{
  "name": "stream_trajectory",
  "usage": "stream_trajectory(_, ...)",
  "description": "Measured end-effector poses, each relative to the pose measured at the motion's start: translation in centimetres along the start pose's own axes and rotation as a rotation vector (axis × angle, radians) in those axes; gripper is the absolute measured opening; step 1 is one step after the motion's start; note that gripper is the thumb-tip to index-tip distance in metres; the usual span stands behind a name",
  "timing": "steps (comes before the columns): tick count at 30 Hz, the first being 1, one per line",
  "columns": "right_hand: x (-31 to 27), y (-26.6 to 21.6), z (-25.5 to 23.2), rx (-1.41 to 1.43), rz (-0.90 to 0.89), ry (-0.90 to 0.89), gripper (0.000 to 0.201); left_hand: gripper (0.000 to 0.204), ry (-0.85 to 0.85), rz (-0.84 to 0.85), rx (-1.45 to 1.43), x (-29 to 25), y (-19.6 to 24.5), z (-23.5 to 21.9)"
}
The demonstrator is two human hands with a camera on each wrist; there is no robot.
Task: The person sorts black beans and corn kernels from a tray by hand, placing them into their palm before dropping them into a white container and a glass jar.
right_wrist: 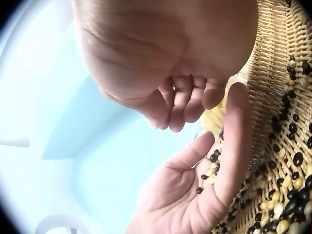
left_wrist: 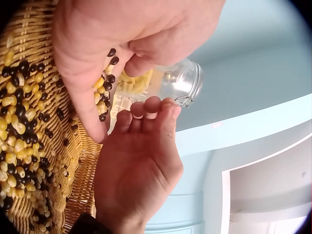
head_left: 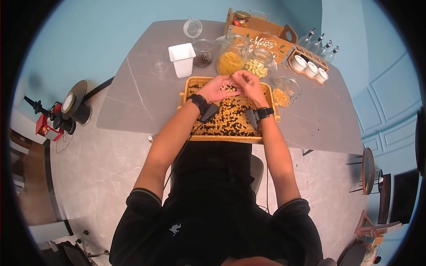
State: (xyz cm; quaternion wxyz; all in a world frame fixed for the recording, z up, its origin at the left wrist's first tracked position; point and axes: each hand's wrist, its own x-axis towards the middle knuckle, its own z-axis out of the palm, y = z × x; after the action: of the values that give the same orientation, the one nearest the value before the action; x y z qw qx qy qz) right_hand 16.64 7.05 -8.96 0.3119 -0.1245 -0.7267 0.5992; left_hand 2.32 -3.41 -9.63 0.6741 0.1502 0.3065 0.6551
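Observation:
Palm up above the wicker tray (head_left: 230, 138), my left hand (head_left: 216, 90) carries several black and yellow beans (right_wrist: 210, 171) in its cupped palm, its fingers extended. Facing it at the upper right is my right hand (head_left: 250, 88), its fingers curled and thumb tip against the index finger (right_wrist: 158, 117); no bean shows plainly between them. In the left wrist view, the right hand (left_wrist: 141, 168) is beside the bean-filled palm of the left hand (left_wrist: 122, 34). More black and yellow beans (left_wrist: 19, 141) lie scattered over the tray.
Behind the tray stand a white container (head_left: 183, 62), a pasta jar (head_left: 230, 60), a jar of pale green pieces (head_left: 257, 66) and a wooden box (head_left: 266, 43). An open jar (head_left: 286, 92) lies to the right. White cups (head_left: 311, 69) and glass bottles (head_left: 316, 44) are at the back right.

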Motion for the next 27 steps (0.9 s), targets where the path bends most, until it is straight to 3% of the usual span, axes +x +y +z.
stream_trajectory(6, 0.5, 0.0, -1.0, 0.518, 0.141, -0.099, 0.01, 0.041, -0.05, -0.024, -0.019, 0.1, 0.2, -0.5)
stream_trajectory(9, 0.6, -0.1, -1.8, 0.816, 0.078, -0.177, 0.009, 0.044, -0.036, -0.033, -0.032, -0.1, 0.2, -0.2)
stream_trajectory(15, 0.4, -1.5, -1.9, 0.877, 0.041, -0.223, 0.01, 0.047, -0.041, -0.037, -0.033, 0.4, 0.3, -0.9)
stream_trajectory(18, 0.8, -1.5, -3.4, 0.568, 0.002, -0.053, 0.012, 0.048, -0.035, -0.017, 0.007, 0.1, 0.1, -0.6)
stream_trajectory(21, -0.7, -4.8, -5.3, -0.151, -0.16, 0.399, 0.016, 0.048, -0.041, 0.005, 0.016, 0.2, 0.3, -0.6)
stream_trajectory(24, -1.2, -5.7, -12.0, -0.442, -0.223, 0.471, 0.016, 0.048, -0.003, 0.008, 0.049, 0.2, 0.3, -0.5)
stream_trajectory(26, -2.6, -6.8, -14.5, -0.898, -0.186, 0.398, 0.016, 0.036, -0.237, 0.209, 0.367, 0.0, -0.6, -2.1)
stream_trajectory(27, -3.2, -7.9, -16.0, -1.134, -0.17, 0.376, 0.017, 0.029, -0.308, 0.154, 0.234, 0.7, -0.5, -2.6)
